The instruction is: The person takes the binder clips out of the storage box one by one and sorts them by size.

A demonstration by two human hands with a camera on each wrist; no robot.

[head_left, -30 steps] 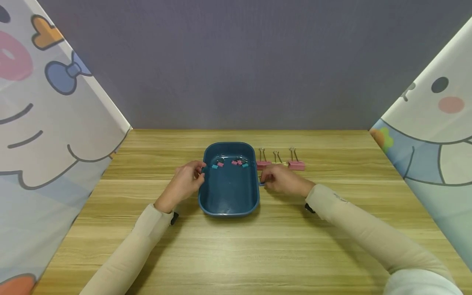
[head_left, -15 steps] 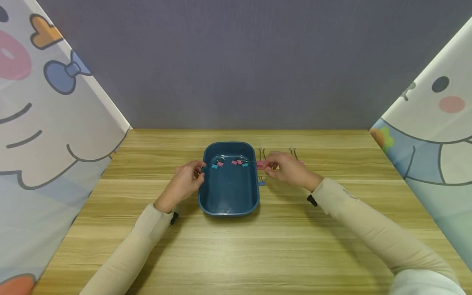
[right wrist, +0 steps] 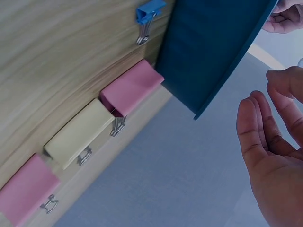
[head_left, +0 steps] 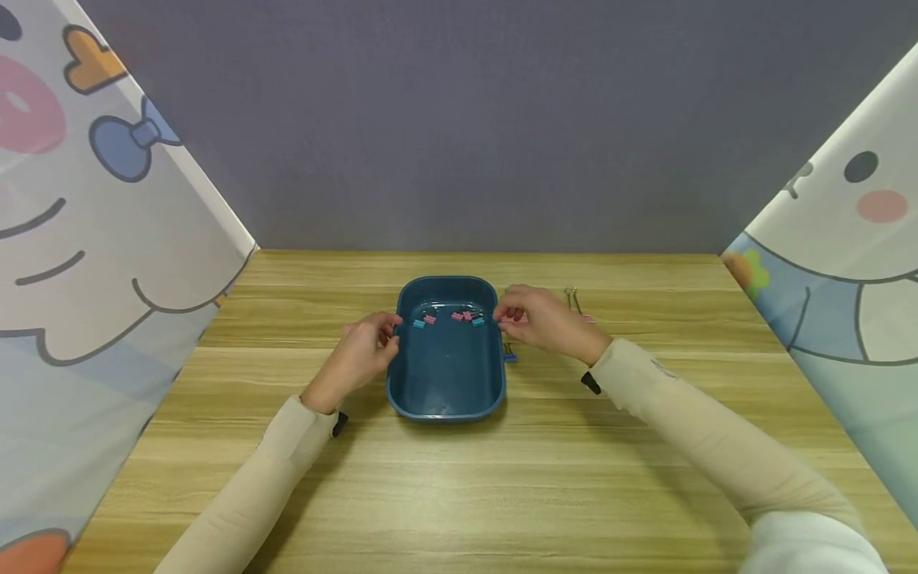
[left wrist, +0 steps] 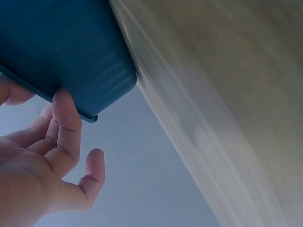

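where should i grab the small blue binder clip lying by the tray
Pinch the small blue binder clip by its blue body, coming straight down from above. It lies flat on the table close beside the tray wall, wire handles pointing away from the body, so a sideways approach from the tray side looks blocked. The right hand is nearest; its fingers look empty.

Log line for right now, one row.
left hand grips tray rim | right hand open by far right rim | small blue clip on table beside tray
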